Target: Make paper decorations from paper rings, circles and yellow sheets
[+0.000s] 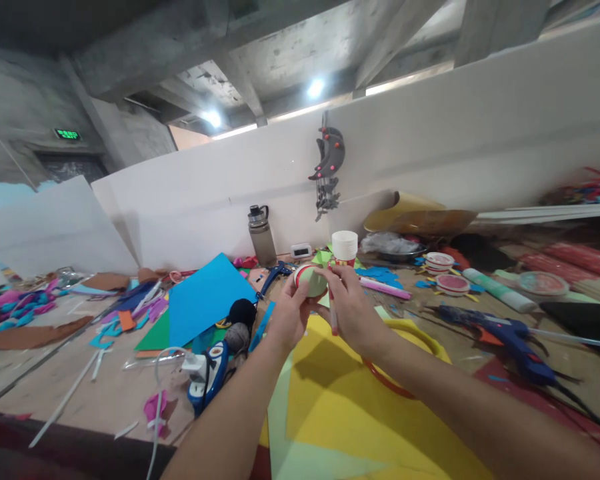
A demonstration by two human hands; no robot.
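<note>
My left hand [293, 307] is closed around a small round piece with a light green face [309, 274] and a red-and-white rim. Close beside it, my right hand [353, 307] grips a slim red pen [334, 317], held roughly upright. The fingertips of both hands meet near the edge of the round piece, so the exact contact is hidden. Beneath my hands lie yellow sheets [345, 400] over pale green paper [280, 427]. Just behind them stands a stack of white paper cups [345, 245]. A yellow ring [433, 339] lies by my right forearm.
To the right rests a blue glue gun [510, 337], near round decorated pieces [453, 285] and a green-and-white tube [500, 291]. On the left are a blue sheet [210, 293] and a power strip [208, 380] with a cable. A bottle [263, 237] stands at the back by the white board [205, 200].
</note>
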